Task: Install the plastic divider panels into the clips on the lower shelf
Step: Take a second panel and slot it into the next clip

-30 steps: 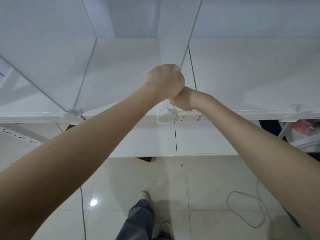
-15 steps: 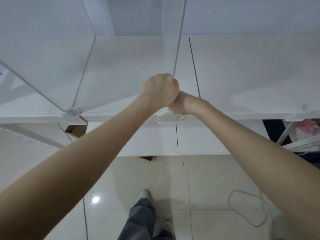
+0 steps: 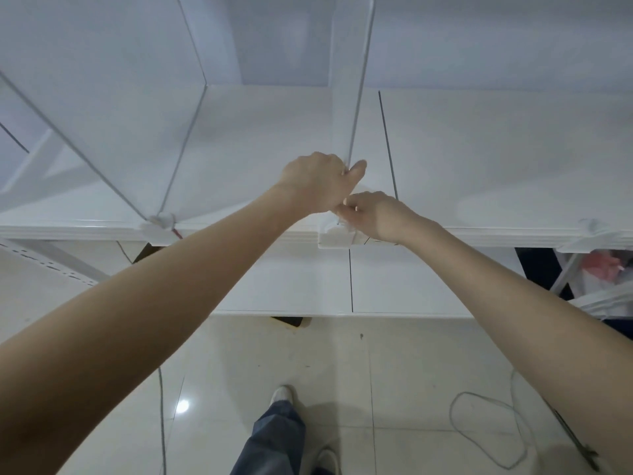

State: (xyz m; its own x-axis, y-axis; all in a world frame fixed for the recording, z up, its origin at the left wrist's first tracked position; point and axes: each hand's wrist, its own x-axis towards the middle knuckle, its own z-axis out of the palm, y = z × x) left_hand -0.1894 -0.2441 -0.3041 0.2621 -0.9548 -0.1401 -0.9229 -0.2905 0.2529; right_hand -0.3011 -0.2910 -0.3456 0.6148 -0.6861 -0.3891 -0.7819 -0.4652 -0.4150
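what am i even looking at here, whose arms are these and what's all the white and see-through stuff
This is one picture from a camera worn on a person's head, looking forward and down, so the two bare arms are the wearer's own. Below you see a trouser leg and shoe on a tiled floor, with a loose cable lying to the right.

The white surface is a shelf. Along its front edge sit small white clips, one under the hands and another to the left. The see-through sheets are plastic divider panels standing on edge.

The left hand grips the front edge of the middle divider panel. The right hand pinches at its bottom, right at the clip. Whether the panel is fully seated there is hidden by the hands.
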